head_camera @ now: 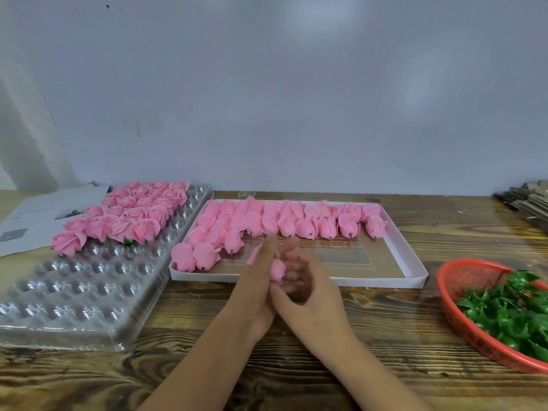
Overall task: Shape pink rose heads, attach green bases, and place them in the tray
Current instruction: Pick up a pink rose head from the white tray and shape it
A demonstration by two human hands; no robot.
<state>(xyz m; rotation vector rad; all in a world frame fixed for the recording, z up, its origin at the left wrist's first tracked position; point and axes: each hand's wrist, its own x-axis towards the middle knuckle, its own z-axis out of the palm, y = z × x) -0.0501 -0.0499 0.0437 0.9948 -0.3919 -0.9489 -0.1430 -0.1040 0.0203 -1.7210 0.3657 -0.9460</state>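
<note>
A pink rose head sits between both my hands in front of the white box. My left hand holds it from the left with fingers pointing up. My right hand pinches its petals from the right. The white cardboard box holds several closed pink buds in rows. On the left, a clear plastic cavity tray carries several finished open roses at its far end. Green bases fill a red basket at the right.
The wooden table runs under everything, with a grey wall behind. Printed paper sheets lie at the far left. A stack of flat cardboard sits at the far right edge.
</note>
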